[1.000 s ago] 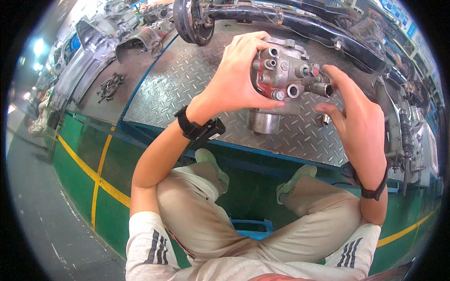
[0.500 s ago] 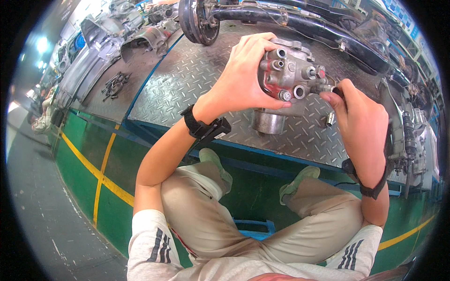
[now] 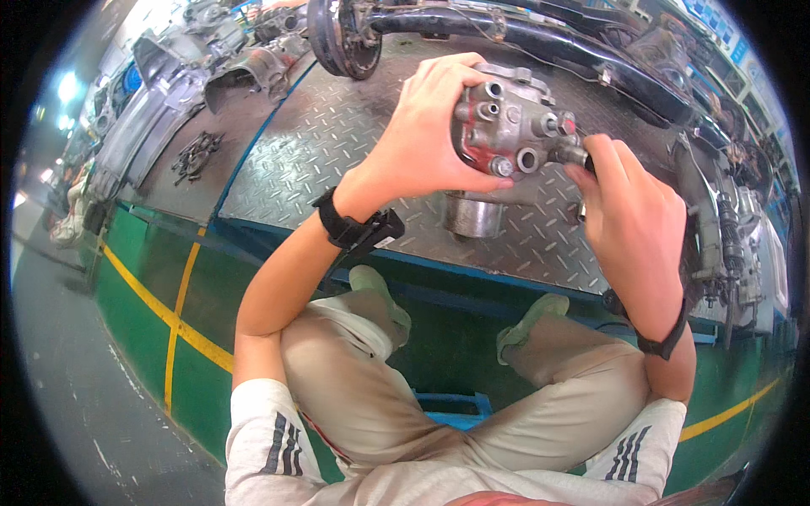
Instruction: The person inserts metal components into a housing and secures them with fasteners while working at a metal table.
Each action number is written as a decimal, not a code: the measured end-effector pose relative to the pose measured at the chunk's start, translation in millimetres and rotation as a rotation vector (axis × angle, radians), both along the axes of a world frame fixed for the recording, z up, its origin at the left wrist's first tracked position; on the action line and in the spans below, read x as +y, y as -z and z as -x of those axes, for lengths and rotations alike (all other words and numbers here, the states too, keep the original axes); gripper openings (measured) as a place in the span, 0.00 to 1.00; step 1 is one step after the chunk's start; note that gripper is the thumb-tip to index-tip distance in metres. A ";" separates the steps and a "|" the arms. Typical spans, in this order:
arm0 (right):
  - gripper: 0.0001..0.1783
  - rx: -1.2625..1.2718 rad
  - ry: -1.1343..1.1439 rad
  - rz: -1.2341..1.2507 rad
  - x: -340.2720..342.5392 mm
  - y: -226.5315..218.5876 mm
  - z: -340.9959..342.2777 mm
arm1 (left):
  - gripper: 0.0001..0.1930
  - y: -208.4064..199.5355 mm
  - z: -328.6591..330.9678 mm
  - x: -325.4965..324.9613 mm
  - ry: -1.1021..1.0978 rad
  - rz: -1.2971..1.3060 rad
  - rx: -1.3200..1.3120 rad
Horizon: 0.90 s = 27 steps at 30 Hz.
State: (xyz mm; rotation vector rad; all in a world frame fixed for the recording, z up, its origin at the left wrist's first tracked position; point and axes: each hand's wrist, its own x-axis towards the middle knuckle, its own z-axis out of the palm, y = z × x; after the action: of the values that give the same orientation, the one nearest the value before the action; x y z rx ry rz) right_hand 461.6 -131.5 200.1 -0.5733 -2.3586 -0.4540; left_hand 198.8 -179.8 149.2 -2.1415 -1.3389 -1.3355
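Observation:
A grey cast-metal housing [image 3: 512,121], with round ports, bolts and red smears on its face, stands tilted over the bench. My left hand [image 3: 426,126] grips its left side, thumb along the lower edge and fingers over the top. A smooth metal cylinder [image 3: 472,216] sits below the housing. At the right, my right hand [image 3: 629,198] pinches a short metal cylinder with a dark end [image 3: 574,155], which meets the housing's side by a bolt with a red mark [image 3: 566,123]. Most of the pinched piece is hidden by my fingers. A small metal sleeve [image 3: 582,212] lies partly behind my right hand.
The bench has a diamond-plate top [image 3: 312,152] with a blue front edge. A black axle with a drum [image 3: 344,42] spans its far side. Several small dark parts [image 3: 198,156] lie at left, near big grey castings [image 3: 156,105]. More mechanical parts [image 3: 730,244] stand at right.
The view has shifted slightly, so everything sits a little further left. My right hand has turned a little and now covers more of the small sleeve. Both grips are kept.

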 end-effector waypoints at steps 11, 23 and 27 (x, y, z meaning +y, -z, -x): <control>0.11 -0.070 -0.189 0.038 1.1 0.5 -2.1 | 0.48 -4.8 2.9 -3.3 -0.019 0.053 0.000; 0.23 -0.180 0.132 0.427 -0.9 93.6 -102.8 | 0.58 6.7 -4.1 1.0 0.169 0.027 -0.153; 0.20 -0.226 -0.123 0.419 37.9 97.9 -76.6 | 0.55 28.6 0.0 -0.9 0.099 0.082 -0.167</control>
State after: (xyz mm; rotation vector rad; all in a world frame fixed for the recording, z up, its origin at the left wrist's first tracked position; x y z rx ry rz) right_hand 538.2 -93.6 102.2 -0.5823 -2.7088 0.0398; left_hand 198.7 -180.7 120.6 -2.2176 -1.3876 -1.5540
